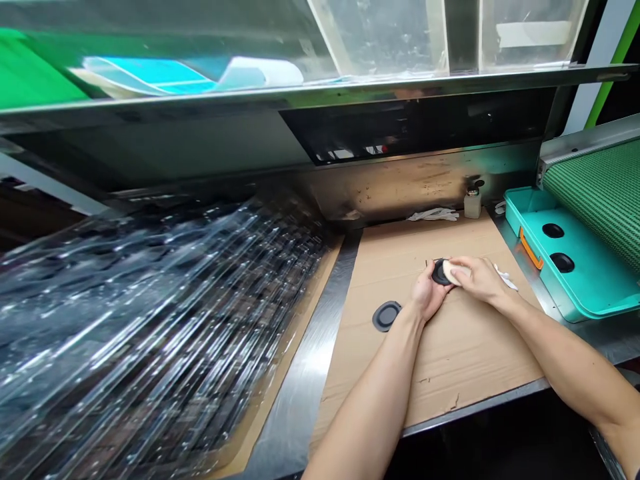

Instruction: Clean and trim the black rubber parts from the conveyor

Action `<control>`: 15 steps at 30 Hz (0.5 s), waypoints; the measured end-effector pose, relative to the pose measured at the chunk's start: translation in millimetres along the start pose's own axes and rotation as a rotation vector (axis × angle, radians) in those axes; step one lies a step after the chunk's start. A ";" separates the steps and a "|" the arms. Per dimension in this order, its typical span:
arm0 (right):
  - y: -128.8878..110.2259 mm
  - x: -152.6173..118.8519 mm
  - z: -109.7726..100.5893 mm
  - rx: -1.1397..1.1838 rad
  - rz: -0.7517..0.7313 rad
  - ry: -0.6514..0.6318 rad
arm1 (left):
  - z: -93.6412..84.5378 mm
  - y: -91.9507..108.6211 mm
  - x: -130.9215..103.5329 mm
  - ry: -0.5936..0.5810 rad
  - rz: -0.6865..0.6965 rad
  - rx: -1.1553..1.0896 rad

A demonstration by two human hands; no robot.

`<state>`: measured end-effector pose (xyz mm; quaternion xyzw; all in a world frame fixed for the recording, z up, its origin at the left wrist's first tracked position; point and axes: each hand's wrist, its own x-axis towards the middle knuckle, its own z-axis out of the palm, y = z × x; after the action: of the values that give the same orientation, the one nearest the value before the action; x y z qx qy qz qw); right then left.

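Observation:
My left hand (428, 291) is closed on a small black oval part (440, 272) with a raised rim, above the cardboard sheet (470, 360). My right hand (477, 279) pinches a cream-coloured pad (454, 271), which lies against the right side of that part and covers some of it. A second black part (387, 316), rounded with a recessed centre, rests on the cardboard left of my left wrist. Beside my right hand a bit of white cloth or paper (506, 277) is partly hidden behind it.
Stacked clear plastic trays (200, 320) with dark contents fill the left. A teal bin (585, 267) holding black discs stands right, near a green mesh conveyor belt (600, 193). A small bottle (473, 202) and white gloves or cloth (434, 215) lie at the back. A metal shelf edge (320, 93) crosses above.

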<state>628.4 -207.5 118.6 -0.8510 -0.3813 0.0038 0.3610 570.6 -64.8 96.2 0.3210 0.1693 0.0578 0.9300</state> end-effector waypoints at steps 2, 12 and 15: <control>1.2 0.8 3.7 -0.101 0.008 0.082 | -0.2 -0.2 1.2 0.018 0.006 0.008; 1.6 0.0 11.8 -0.156 0.027 0.050 | -1.6 -0.5 -0.4 -0.022 -0.025 0.001; 11.6 3.4 6.5 -0.149 0.113 0.120 | -1.4 4.4 -3.0 -0.021 -0.008 0.004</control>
<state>636.4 -206.5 107.5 -0.8943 -0.3097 -0.0554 0.3182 567.2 -61.1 98.7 0.3228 0.1611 0.0502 0.9313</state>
